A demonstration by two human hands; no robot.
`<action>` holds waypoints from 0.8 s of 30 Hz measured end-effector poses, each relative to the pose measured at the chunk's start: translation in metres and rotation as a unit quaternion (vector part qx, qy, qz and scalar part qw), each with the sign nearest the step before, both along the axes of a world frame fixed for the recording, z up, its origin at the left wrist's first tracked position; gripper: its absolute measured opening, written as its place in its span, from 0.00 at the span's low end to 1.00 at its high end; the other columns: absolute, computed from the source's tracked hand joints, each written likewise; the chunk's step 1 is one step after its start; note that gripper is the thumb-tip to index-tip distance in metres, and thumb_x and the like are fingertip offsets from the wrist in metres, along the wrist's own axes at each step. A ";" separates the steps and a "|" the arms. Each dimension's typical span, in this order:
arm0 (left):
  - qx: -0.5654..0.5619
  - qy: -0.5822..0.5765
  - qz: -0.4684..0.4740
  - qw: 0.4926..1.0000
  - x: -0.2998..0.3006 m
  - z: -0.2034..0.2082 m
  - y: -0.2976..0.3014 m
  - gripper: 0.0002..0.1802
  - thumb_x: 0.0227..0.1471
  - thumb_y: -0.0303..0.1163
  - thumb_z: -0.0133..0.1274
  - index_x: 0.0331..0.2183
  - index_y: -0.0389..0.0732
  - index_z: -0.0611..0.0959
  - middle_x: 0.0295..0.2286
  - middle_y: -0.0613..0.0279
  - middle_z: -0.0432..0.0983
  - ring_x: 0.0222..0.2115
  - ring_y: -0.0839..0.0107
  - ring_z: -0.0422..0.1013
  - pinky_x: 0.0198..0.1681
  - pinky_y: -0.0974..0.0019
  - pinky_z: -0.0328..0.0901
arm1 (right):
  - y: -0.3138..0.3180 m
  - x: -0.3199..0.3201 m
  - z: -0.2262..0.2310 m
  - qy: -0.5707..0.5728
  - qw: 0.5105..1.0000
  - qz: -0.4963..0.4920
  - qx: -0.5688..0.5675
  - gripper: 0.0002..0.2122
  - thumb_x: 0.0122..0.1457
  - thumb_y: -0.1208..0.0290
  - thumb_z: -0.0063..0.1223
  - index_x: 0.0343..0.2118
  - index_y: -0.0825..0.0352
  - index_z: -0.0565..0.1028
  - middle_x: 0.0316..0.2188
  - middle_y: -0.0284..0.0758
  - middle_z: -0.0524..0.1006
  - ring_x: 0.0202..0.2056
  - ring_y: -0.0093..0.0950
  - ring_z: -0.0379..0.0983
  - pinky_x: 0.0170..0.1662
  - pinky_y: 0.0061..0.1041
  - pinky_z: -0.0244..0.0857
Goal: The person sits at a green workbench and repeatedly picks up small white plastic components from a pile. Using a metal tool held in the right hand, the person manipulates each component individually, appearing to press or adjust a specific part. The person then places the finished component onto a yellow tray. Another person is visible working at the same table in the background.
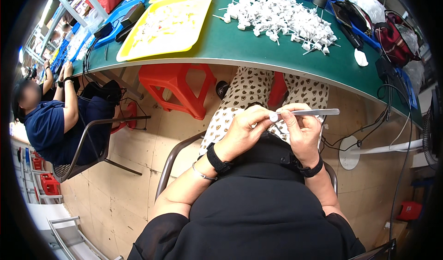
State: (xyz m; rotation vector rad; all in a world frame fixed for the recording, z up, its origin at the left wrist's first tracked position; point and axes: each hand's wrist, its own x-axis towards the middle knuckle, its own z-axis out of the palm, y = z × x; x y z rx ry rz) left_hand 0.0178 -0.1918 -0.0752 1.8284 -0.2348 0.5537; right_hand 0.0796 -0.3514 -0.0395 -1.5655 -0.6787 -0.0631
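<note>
Over my lap, in front of the table edge, both hands meet at a small white plastic piece (273, 117). My left hand (247, 128) pinches this piece between thumb and fingers. Closed around a pair of metal tweezers (318, 112), my right hand (302, 130) has its fingertips close beside the white piece. The broad end of the tweezers sticks out to the right; their tips are too small to make out. A heap of similar white pieces with thin stems (281, 17) lies on the green table (221, 43) beyond my hands.
A yellow tray (201, 27) of small pieces stands at the left, near blue trays (121, 11). Bags (397, 36) and cables crowd the right side. A red stool (173, 84) is under the table. Another person (55, 117) sits at the left; a fan (431, 126) stands right.
</note>
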 end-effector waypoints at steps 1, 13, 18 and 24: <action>0.001 0.002 -0.001 1.000 0.000 0.000 0.000 0.08 0.55 0.18 0.59 0.39 0.35 0.83 0.32 0.58 0.80 0.33 0.69 0.77 0.37 0.69 0.72 | 0.000 0.000 0.001 0.000 1.000 0.000 -0.003 0.04 0.63 0.75 0.58 0.34 0.70 0.80 0.24 0.29 0.77 0.22 0.16 0.70 0.27 0.18 0.64; 0.005 -0.001 -0.003 1.000 0.000 -0.001 0.001 0.08 0.55 0.18 0.58 0.39 0.34 0.83 0.32 0.58 0.80 0.32 0.69 0.77 0.36 0.69 0.72 | 0.000 0.000 0.001 -0.002 1.000 0.003 -0.003 0.04 0.63 0.76 0.59 0.34 0.70 0.80 0.24 0.29 0.77 0.22 0.15 0.70 0.26 0.18 0.64; 0.009 -0.003 -0.003 1.000 0.000 0.000 0.001 0.08 0.55 0.18 0.58 0.39 0.34 0.83 0.32 0.58 0.80 0.31 0.68 0.77 0.36 0.69 0.71 | 0.000 0.000 0.002 -0.024 1.000 0.003 -0.018 0.03 0.63 0.76 0.59 0.34 0.71 0.80 0.24 0.29 0.77 0.22 0.15 0.70 0.25 0.17 0.63; 0.001 -0.005 -0.003 1.000 0.000 0.000 0.000 0.07 0.55 0.19 0.58 0.38 0.34 0.83 0.31 0.58 0.80 0.30 0.67 0.77 0.35 0.68 0.70 | 0.000 0.000 0.001 -0.018 1.000 0.007 -0.009 0.04 0.62 0.76 0.59 0.34 0.71 0.79 0.24 0.30 0.77 0.22 0.16 0.70 0.25 0.18 0.64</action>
